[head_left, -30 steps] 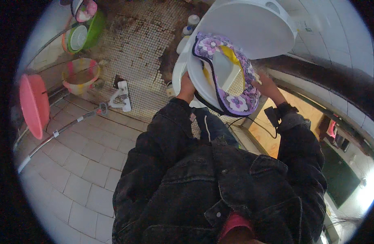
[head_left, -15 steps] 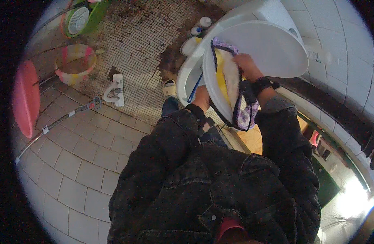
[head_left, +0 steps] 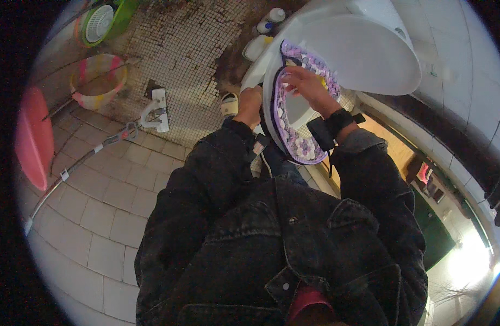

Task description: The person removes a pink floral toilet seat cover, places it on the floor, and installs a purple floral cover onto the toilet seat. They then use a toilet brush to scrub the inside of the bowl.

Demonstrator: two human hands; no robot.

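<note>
The left hand (head_left: 250,104) grips the near left edge of a white toilet seat ring (head_left: 272,117), which stands raised on edge over the bowl. The right hand (head_left: 310,87) is spread on the ring's purple-and-white patterned fabric cover (head_left: 293,144), soft and scalloped, fingers pressing its upper part. Behind rises the smooth oval lid (head_left: 358,54). Far left, small mosaic floor tiles (head_left: 179,49) look stained and hold a round striped plastic basket (head_left: 98,87).
</note>
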